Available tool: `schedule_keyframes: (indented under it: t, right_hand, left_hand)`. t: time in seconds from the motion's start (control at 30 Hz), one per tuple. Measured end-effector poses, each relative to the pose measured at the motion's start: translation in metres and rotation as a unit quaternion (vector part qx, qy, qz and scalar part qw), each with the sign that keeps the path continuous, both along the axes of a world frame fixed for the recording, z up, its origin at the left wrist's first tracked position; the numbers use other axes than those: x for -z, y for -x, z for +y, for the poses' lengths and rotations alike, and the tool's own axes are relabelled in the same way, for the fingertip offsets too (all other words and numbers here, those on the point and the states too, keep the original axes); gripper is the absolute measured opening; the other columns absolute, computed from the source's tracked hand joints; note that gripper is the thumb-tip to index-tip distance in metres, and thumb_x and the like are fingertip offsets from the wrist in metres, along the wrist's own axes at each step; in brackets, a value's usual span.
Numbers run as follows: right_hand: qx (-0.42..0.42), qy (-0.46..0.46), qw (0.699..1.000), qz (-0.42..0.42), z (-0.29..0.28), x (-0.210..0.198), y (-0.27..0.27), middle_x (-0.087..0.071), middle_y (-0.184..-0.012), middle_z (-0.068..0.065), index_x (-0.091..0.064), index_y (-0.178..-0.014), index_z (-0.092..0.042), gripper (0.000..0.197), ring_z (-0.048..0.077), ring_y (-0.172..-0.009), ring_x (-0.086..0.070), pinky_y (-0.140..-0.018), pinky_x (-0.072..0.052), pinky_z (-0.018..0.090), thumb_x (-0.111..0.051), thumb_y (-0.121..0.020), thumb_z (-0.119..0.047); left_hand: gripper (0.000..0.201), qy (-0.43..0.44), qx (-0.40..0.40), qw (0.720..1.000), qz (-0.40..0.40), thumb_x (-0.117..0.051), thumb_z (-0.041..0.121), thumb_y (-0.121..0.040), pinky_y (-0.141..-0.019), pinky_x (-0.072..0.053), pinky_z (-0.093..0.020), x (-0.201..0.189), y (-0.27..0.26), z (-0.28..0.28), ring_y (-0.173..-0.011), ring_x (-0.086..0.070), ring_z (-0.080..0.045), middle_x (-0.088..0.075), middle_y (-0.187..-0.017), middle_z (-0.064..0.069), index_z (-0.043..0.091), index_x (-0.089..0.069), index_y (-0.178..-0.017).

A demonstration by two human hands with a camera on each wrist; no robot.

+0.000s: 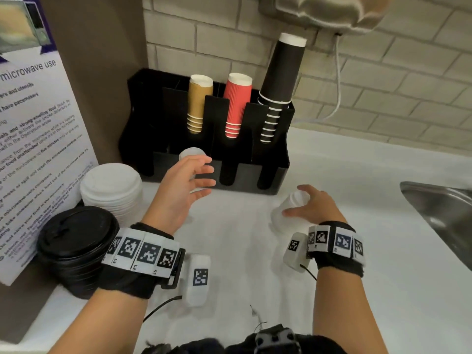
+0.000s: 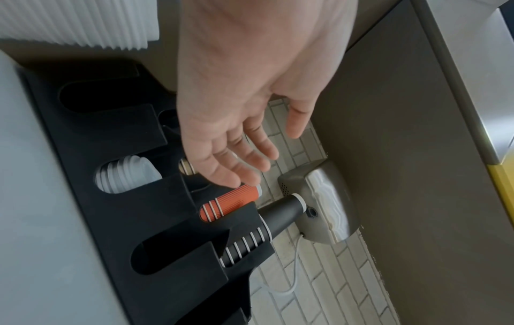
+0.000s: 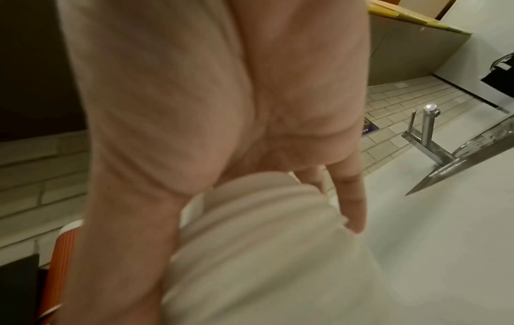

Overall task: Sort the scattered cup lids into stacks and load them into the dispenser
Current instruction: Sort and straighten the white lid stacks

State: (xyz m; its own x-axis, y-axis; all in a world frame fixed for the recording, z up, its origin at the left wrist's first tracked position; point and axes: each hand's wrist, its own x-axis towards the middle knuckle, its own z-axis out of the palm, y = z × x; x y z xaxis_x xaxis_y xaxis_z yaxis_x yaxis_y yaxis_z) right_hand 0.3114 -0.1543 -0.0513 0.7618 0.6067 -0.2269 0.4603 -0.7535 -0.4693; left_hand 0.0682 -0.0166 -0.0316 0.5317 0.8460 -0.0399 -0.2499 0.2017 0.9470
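The black dispenser point(image 1: 245, 180) stands against the tiled wall, with tan, red and black cups in its back slots. One front slot holds small white lids point(image 1: 191, 153), also seen in the left wrist view point(image 2: 125, 176). My left hand point(image 1: 201, 177) hovers just in front of that slot with straight fingers point(image 2: 236, 162), holding nothing. My right hand point(image 1: 296, 200) grips a short stack of small white lids point(image 1: 281, 218) lying on the white counter, thumb on one side and fingers point(image 3: 350, 204) on the other. That stack point(image 3: 264, 263) fills the right wrist view.
A tall stack of large white lids point(image 1: 112, 190) and a stack of black lids point(image 1: 76, 246) stand left of the dispenser, by a leaning microwave notice point(image 1: 38, 149). A steel sink point(image 1: 444, 208) lies at the right, its faucet point(image 3: 428, 129) behind. A hand dryer point(image 1: 332, 14) hangs above.
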Motion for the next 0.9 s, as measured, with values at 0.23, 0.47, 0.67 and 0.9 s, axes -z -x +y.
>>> schedule_keyframes:
  t: [0.23,0.47,0.67,0.9]
  right_hand:
    - [0.005,-0.027,0.998,-0.052,-0.001,-0.004,-0.003,-0.05,-0.129,0.008,-0.042,-0.136,-0.037,0.076,0.033,-0.121,-0.044,-0.101,-0.038,0.05,-0.078,-0.07,-0.046]
    - [-0.125,-0.258,0.957,0.048,0.012,-0.044,0.033,-0.056,-0.121,-0.014,-0.056,-0.121,-0.042,0.061,0.009,-0.114,-0.051,-0.089,-0.04,0.025,-0.083,-0.066,-0.04]
    - [-0.262,-0.303,0.893,0.204,0.036,-0.053,0.078,-0.069,-0.105,0.005,-0.055,-0.121,-0.033,0.05,0.019,-0.098,-0.067,-0.09,-0.054,0.038,-0.078,-0.078,-0.024]
    - [-0.308,-0.273,0.876,0.251,0.037,-0.054,0.073,-0.067,-0.112,-0.003,-0.054,-0.128,-0.038,0.064,0.018,-0.106,-0.065,-0.092,-0.053,0.043,-0.076,-0.068,-0.039]
  left_hand:
    - [0.019,-0.006,0.004,1.0,0.01,-0.049,0.022,-0.098,-0.074,-0.053,-0.028,0.003,-0.005,-0.004,-0.075,-0.067,-0.01,-0.066,-0.091,0.003,0.021,-0.067,-0.1]
    - [0.056,-0.141,0.12,0.977,0.107,-0.075,0.033,-0.08,-0.09,-0.05,-0.028,0.015,-0.021,-0.019,-0.112,-0.059,-0.012,-0.052,-0.132,0.009,0.045,-0.048,-0.128]
    - [0.085,-0.211,0.137,0.968,0.0,-0.082,0.03,-0.067,-0.102,-0.047,-0.025,0.019,-0.029,-0.025,-0.132,-0.046,-0.009,-0.045,-0.145,0.01,0.049,-0.037,-0.137]
    - [0.079,-0.232,0.096,0.968,0.015,-0.082,0.031,-0.062,-0.089,-0.051,-0.021,0.017,-0.014,-0.012,-0.12,-0.053,-0.002,-0.053,-0.13,0.017,0.041,-0.047,-0.132]
